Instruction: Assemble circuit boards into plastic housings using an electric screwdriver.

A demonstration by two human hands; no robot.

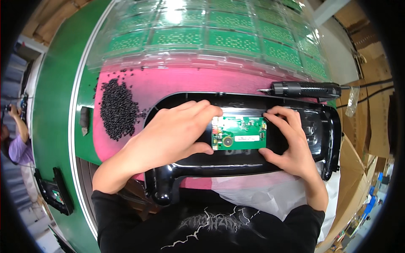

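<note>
A green circuit board [244, 126] with a white label and a round buzzer-like part lies level inside a glossy black plastic housing [249, 168]. My left hand [175, 130] grips the board's left edge, thumb at the near corner and fingers at the far one. At the opposite edge, my right hand [293, 143] holds it the same way between thumb and fingers. Whether the board rests on the housing floor or sits slightly above it, I cannot tell. The housing lies hollow side up on a pink mat [168, 80].
A heap of small black screws [118, 109] covers the mat's left side. Beyond the housing lies a black electric screwdriver [303, 90]. Clear plastic trays [202, 59] of green boards fill the back. At far left are another black housing [55, 192] and a person in a purple sleeve [21, 149].
</note>
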